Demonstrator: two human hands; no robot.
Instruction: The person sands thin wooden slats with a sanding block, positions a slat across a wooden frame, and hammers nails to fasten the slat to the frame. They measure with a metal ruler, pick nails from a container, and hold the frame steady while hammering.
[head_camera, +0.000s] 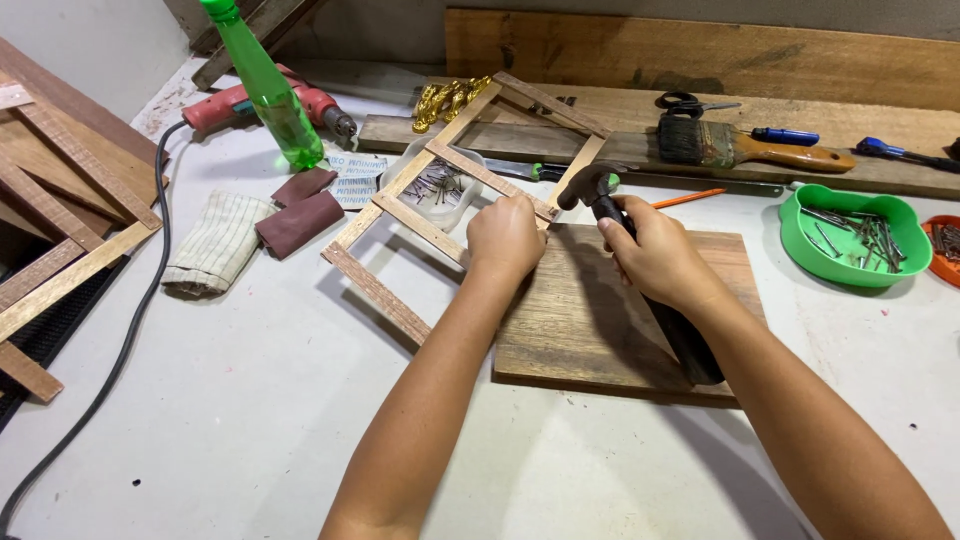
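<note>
A small ladder-like frame of thin wooden strips (400, 215) lies tilted across the white table, its right end resting on a flat wooden board (590, 320). My left hand (505, 238) is closed on the frame's strip at the board's edge, pinching at the joint. My right hand (655, 250) grips the black handle of a hammer (600, 190) close to its dark head, which hovers just right of the left hand's fingers. The handle's end (700, 355) sticks out under my right forearm.
A clear cup of nails (440, 190) sits under the frame. A green tray of nails (850, 240), a paintbrush (740, 148), scissors (690, 102), a red drill (245, 105), a green bottle (265, 85), sandpaper blocks (300, 220), a folded cloth (215, 245) and more wooden frames (60, 230) surround the work.
</note>
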